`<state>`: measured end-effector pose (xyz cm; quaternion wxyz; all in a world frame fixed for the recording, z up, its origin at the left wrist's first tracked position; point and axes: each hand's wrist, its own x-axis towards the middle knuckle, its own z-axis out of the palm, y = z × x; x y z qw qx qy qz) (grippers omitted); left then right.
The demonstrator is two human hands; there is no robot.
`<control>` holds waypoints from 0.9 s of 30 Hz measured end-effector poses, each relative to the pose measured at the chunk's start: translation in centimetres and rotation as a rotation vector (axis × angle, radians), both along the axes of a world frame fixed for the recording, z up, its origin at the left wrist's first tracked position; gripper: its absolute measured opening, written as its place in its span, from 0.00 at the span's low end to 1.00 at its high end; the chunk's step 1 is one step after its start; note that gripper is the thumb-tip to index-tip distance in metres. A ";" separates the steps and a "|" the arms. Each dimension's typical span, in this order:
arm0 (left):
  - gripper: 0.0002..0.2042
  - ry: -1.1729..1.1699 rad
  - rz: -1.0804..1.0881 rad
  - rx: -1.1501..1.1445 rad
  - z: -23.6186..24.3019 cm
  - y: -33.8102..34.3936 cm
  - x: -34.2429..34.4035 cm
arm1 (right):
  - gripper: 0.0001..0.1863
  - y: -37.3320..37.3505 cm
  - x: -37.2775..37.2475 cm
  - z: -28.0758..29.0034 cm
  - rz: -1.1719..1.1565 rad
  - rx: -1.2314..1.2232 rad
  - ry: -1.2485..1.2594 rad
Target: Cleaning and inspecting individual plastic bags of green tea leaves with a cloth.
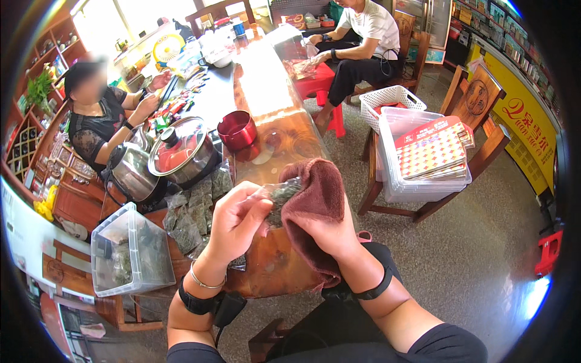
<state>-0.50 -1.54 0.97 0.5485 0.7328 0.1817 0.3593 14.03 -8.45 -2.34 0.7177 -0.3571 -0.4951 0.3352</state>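
My left hand (235,222) is closed, with thumb and fingers pinching one end of a small clear plastic bag (284,192) of dark green dried leaves. Over my right hand (331,235) drapes a brown towel (324,192), which it grips; the towel touches the bag's other end and hides most of the right fingers. Both hands are above the near end of a glossy wooden table (266,266). Several similar flat bags (187,221) lie on the table left of my left hand.
A clear plastic bin (136,266) with bags stands at the left. Beyond are a lidded steel pot (181,148), a kettle (130,172) and a red pot (237,130). At right, a chair holds a clear box (417,187) with patterned cartons. Two other people sit farther off.
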 end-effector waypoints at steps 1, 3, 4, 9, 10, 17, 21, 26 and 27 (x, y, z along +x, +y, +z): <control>0.05 -0.001 0.003 -0.001 -0.1 0.1 -0.1 | 0.30 0.0 -0.2 0.0 0.003 -0.001 -0.001; 0.05 -0.002 -0.047 0.029 -0.2 0.5 -0.1 | 0.27 0.0 -0.8 0.0 -0.085 0.042 0.130; 0.04 -0.021 -0.009 0.023 0.1 0.1 0.1 | 0.27 -0.1 -0.8 0.1 -0.082 0.042 0.129; 0.03 -0.068 0.029 -0.085 0.2 0.3 -0.3 | 0.22 -0.6 -0.5 0.6 -0.177 -0.180 0.272; 0.03 -0.096 0.034 -0.139 0.4 0.2 -0.2 | 0.20 -0.4 -0.7 0.3 -0.233 -0.018 0.282; 0.05 0.141 -0.020 -0.056 0.3 0.6 -0.1 | 0.25 -0.1 -0.7 0.2 -0.114 -0.010 0.086; 0.05 0.143 0.013 -0.106 0.4 0.7 -0.2 | 0.22 0.0 -0.5 0.5 -0.142 -0.087 0.122; 0.05 -0.098 0.065 -0.018 -0.8 2.3 -0.3 | 0.21 0.0 -0.8 0.6 -0.122 -0.081 0.043; 0.04 -0.182 0.075 -0.068 -0.8 2.4 -0.1 | 0.21 0.1 -0.8 0.4 -0.124 -0.082 0.042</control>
